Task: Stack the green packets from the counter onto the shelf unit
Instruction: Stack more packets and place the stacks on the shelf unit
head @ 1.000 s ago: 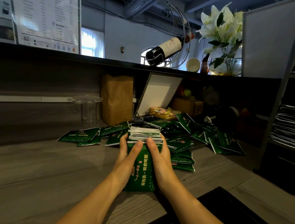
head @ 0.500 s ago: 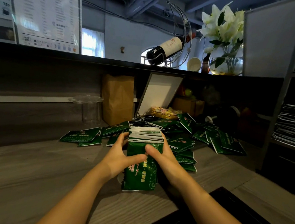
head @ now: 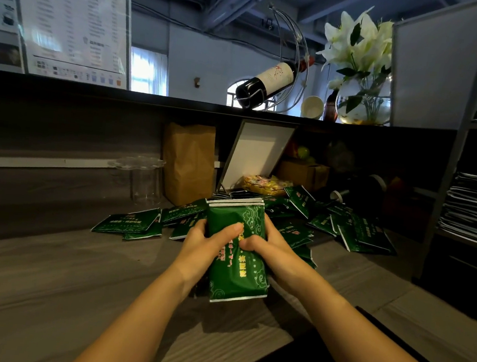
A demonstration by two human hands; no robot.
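Forearms converge forward. Left hand (head: 207, 246) and right hand (head: 273, 249) grip the packet stack (head: 240, 280) from opposite sides, thumbs across its face.

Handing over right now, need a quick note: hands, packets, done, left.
Left hand: grips the bundle of green packets from its left side, thumb across the front.
Right hand: grips the same bundle from the right.
Bundle is held over the counter, tilted; not yet at the shelf unit on the right.
Loose packets lie scattered on the counter behind the bundle, left and right.
Done: one bundle gathered. Left: put it on the shelf unit, then gather the loose packets.
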